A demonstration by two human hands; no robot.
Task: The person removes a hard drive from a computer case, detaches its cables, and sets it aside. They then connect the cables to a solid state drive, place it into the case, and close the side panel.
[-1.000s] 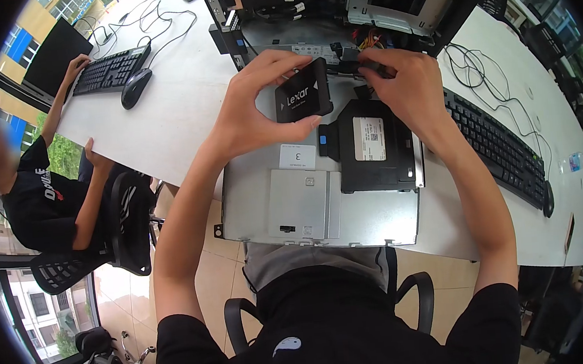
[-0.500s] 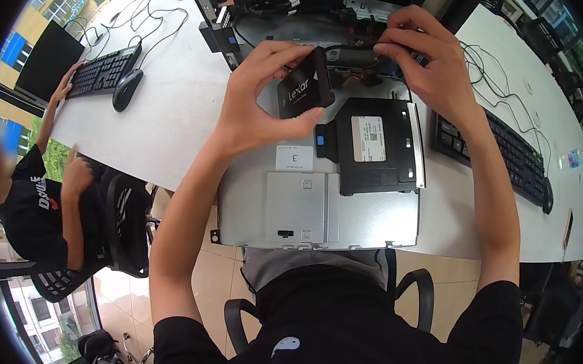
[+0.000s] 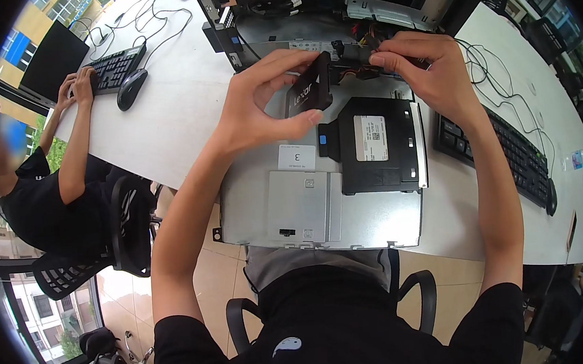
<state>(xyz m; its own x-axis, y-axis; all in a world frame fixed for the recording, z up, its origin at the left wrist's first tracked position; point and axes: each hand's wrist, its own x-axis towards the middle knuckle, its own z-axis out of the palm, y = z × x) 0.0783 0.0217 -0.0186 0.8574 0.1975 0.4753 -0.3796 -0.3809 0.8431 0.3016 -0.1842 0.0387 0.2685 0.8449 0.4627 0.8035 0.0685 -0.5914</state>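
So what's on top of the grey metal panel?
A white-labelled black drive tray and a card marked 3. The left hand and its Lexar drive cover the far edge of the panel.

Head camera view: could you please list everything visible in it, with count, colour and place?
SSD drive: 1, black, held upright.
cable connector: 1, black, beside the drive.
computer case: 1, grey, open, on the table.
drive tray: 1, black, on the case.
left keyboard: 1, black, far left.
right keyboard: 1, black, right.
mouse: 1, black, beside left keyboard.
co-worker: 1, black shirt, seated left.
left hand: 1, grips the drive.
right hand: 1, pinches the connector.
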